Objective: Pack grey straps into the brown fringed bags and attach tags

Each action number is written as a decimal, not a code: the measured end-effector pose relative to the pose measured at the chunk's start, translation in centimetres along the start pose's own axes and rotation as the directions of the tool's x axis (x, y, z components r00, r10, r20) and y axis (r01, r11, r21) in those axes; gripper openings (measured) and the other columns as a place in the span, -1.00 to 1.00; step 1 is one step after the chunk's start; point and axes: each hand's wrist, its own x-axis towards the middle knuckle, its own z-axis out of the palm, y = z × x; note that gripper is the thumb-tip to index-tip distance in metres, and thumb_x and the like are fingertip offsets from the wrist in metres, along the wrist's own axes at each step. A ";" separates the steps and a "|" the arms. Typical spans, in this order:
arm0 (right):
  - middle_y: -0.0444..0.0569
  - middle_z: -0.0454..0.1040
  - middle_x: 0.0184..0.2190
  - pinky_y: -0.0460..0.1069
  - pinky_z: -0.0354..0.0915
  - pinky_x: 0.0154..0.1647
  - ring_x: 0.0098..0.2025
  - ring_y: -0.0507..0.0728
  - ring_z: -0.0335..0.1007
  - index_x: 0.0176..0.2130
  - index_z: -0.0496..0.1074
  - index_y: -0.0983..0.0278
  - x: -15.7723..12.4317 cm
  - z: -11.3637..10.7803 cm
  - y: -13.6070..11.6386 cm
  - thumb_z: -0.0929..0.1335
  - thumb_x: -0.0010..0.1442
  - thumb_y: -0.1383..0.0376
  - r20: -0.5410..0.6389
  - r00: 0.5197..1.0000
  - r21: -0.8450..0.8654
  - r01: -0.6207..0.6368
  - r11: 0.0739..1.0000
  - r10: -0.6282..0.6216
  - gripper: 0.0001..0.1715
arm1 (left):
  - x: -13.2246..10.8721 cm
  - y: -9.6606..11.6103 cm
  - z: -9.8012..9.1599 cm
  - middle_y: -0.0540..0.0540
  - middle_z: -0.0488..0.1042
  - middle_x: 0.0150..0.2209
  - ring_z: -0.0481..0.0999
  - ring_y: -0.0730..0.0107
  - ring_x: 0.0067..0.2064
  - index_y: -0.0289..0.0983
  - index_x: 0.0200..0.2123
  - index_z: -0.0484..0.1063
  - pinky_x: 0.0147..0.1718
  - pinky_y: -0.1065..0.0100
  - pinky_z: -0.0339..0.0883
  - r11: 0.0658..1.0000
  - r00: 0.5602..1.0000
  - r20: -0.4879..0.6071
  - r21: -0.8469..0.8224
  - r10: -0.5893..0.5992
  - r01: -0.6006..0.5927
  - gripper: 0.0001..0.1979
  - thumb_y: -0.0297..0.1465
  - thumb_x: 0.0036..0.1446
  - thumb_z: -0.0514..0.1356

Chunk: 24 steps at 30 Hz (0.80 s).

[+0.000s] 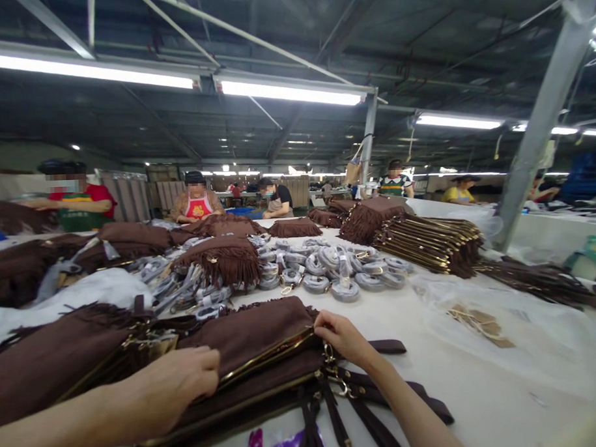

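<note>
A brown fringed pouch (262, 329) with a gold zipper lies on top of a stack of similar pouches (255, 407) in front of me. My right hand (338, 336) pinches the pouch's right corner, at the end of the zipper. At the zipper's left end, my left hand (171, 387) is closed against the pouch's edge. What its curled fingers hold is hidden. Dark wrist straps (377, 390) with gold clasps hang off the stack's right side.
More brown pouches (58, 356) lie at left. Behind are wrapped coiled straps (329, 268) and a fringed pile (221, 259). A gold-zippered stack (425, 238) stands at back right, near clear plastic (516, 320) and a metal post (543, 110). Several people work beyond.
</note>
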 end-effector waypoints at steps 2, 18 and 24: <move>-0.21 0.30 -0.56 -0.05 0.15 -0.39 -0.46 0.06 0.21 -0.45 0.32 0.23 -0.3 -0.2 -0.5 0.29 0.11 0.37 -0.001 1.000 -0.059 0.008 0.998 -0.009 -0.90 | 2.7 1.7 -0.2 -0.04 0.47 -0.23 0.45 0.31 -0.26 -0.18 -0.36 0.42 -0.28 0.34 0.31 0.999 0.999 0.001 0.004 -0.038 0.038 -0.78 -0.58 0.08 0.04; -0.03 0.41 -0.34 -0.02 0.25 -0.24 -0.28 0.13 0.32 -0.35 0.28 0.21 -3.6 4.5 -4.9 0.17 0.29 0.44 0.024 0.937 -0.416 0.326 0.849 -0.348 -0.78 | 9.2 1.1 2.1 -0.04 0.51 -0.30 0.48 0.30 -0.27 -0.23 -0.34 0.39 -0.31 0.39 0.30 0.958 0.983 0.056 -0.223 -0.173 0.181 -0.93 -0.43 0.04 0.19; 0.00 0.47 -0.29 0.00 0.27 -0.23 -0.26 0.14 0.36 -0.31 0.32 0.20 -4.7 4.7 -5.2 0.16 0.32 0.42 0.106 0.920 -0.429 0.385 0.817 -0.378 -0.76 | 10.7 0.2 2.3 -0.11 0.55 -0.32 0.53 0.24 -0.25 -0.26 -0.46 0.39 -0.25 0.33 0.35 0.979 0.980 0.127 -0.117 -0.153 0.168 -0.82 -0.49 0.16 0.06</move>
